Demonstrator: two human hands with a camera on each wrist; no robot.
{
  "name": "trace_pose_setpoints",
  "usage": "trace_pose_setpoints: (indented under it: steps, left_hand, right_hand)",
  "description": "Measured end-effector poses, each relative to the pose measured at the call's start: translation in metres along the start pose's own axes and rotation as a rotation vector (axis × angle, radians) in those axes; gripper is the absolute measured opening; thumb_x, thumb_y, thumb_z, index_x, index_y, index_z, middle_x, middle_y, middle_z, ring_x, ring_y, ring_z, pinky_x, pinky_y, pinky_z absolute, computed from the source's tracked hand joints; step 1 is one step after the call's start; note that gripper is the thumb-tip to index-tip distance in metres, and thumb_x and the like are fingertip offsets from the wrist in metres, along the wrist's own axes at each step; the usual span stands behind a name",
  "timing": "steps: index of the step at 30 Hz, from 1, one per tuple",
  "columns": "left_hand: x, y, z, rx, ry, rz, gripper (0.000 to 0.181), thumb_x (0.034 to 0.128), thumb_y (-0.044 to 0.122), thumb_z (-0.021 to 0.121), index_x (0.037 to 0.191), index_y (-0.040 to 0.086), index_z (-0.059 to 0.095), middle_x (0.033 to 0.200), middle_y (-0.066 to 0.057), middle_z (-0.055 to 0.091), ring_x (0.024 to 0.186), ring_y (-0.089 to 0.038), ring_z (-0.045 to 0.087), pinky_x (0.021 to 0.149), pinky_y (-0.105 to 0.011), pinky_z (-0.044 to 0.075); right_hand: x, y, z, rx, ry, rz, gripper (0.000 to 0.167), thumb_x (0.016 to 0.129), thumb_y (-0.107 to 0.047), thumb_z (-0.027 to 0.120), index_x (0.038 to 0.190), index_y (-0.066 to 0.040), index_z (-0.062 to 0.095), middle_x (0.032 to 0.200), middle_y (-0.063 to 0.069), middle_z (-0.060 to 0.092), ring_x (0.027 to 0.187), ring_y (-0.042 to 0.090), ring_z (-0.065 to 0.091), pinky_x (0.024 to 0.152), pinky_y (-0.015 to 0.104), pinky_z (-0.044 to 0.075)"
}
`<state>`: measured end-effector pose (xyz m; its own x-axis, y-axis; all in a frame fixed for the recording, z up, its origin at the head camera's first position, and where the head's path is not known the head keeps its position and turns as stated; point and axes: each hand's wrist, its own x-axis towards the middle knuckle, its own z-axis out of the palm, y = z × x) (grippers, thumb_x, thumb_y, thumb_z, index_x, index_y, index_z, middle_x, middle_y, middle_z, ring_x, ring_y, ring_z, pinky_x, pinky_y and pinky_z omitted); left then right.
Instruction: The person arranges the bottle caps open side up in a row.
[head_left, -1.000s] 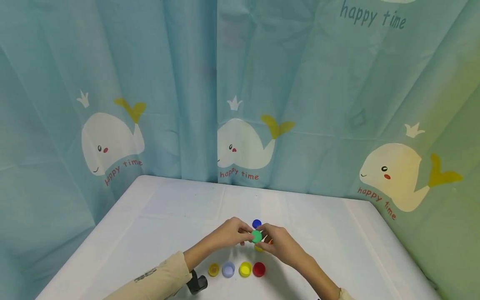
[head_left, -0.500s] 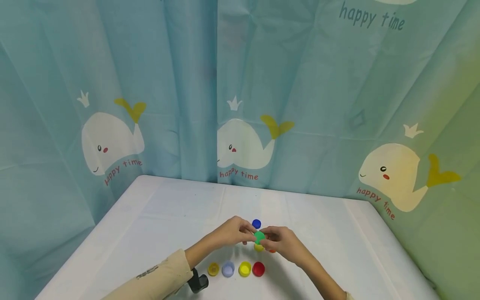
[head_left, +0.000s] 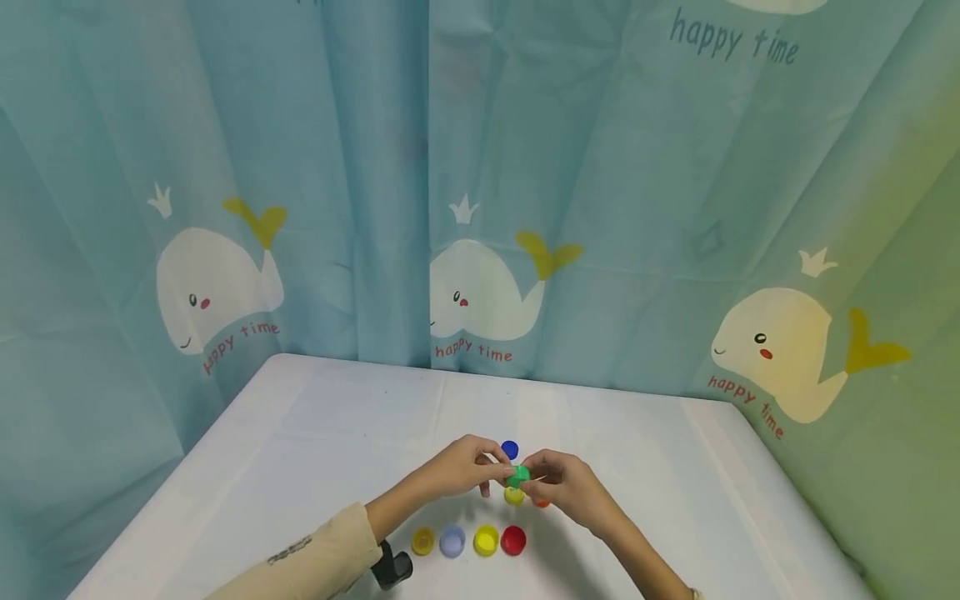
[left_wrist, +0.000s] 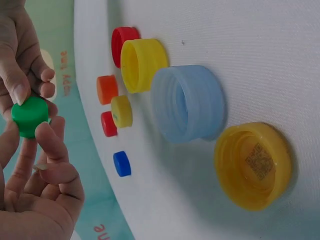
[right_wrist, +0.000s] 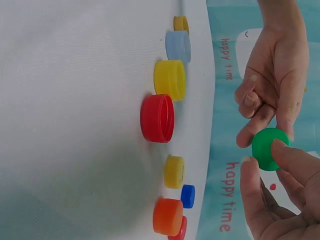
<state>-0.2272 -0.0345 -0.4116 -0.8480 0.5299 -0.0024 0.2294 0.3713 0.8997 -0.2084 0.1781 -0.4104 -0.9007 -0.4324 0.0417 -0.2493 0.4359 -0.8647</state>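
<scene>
A green bottle cap [head_left: 517, 476] is held up above the table between both hands. My left hand [head_left: 463, 465] pinches it from the left with thumb and index finger. From the right, my right hand [head_left: 566, 487] grips its other side, the thumb lying on the cap in the right wrist view. Just beyond and below are a blue cap [head_left: 510, 450], a small yellow cap [head_left: 513, 496] and an orange cap [head_left: 542, 502], partly hidden by the right hand. A small red cap [left_wrist: 108, 124] shows in the left wrist view.
Nearer the person, a row of caps stands hollow side up: amber [head_left: 423, 542], pale blue [head_left: 452, 542], yellow [head_left: 486, 541] and red [head_left: 513, 541]. A black object [head_left: 393, 568] lies by the left sleeve. Behind the white table [head_left: 360, 417] hangs a whale-print curtain [head_left: 360, 208].
The green cap has shifted slightly right and tilted, so more of its side shows in the head view. Both hands stay around it. The other caps keep their places.
</scene>
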Motion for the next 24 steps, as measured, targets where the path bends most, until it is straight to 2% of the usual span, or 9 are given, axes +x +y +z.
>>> trace_pose_setpoints:
  steps: [5, 10, 17, 24]
  left_hand:
    - [0.0006, 0.0017, 0.0003, -0.018, -0.009, 0.011, 0.013, 0.0901, 0.023, 0.065, 0.092, 0.01, 0.066, 0.08, -0.005, 0.069, 0.064, -0.03, 0.063, 0.063, -0.03, 0.041]
    - [0.0003, 0.0027, 0.0032, 0.017, -0.006, 0.017, 0.011, 0.0873, 0.021, 0.068, 0.084, 0.012, 0.065, 0.078, -0.009, 0.067, 0.064, -0.031, 0.062, 0.058, -0.025, 0.041]
    - [-0.0026, 0.0038, 0.0079, 0.072, 0.001, 0.051, 0.01, 0.0852, 0.019, 0.071, 0.081, 0.013, 0.064, 0.076, 0.007, 0.063, 0.06, -0.019, 0.06, 0.058, -0.025, 0.048]
    - [-0.001, 0.0032, 0.0086, 0.058, -0.019, 0.122, 0.01, 0.0839, 0.017, 0.072, 0.085, 0.008, 0.068, 0.079, 0.01, 0.065, 0.065, -0.025, 0.064, 0.059, -0.023, 0.05]
  right_hand:
    - [-0.0017, -0.0018, 0.0007, 0.007, 0.001, -0.006, 0.02, 0.086, -0.014, 0.07, 0.1, -0.002, 0.063, 0.092, 0.007, 0.067, 0.083, 0.019, 0.065, 0.067, 0.029, 0.053]
    - [-0.003, -0.0028, 0.0017, 0.038, -0.025, -0.021, 0.026, 0.087, -0.019, 0.069, 0.103, -0.001, 0.061, 0.094, 0.006, 0.067, 0.086, 0.021, 0.065, 0.07, 0.028, 0.053]
    - [-0.0069, 0.0008, 0.0017, -0.026, -0.028, -0.053, 0.022, 0.087, -0.026, 0.068, 0.096, -0.006, 0.062, 0.091, 0.001, 0.067, 0.086, 0.026, 0.066, 0.073, 0.026, 0.051]
    - [-0.0087, 0.0029, -0.003, -0.075, -0.04, -0.09, 0.012, 0.087, -0.018, 0.069, 0.091, -0.009, 0.063, 0.089, -0.003, 0.066, 0.084, 0.014, 0.064, 0.072, 0.025, 0.051]
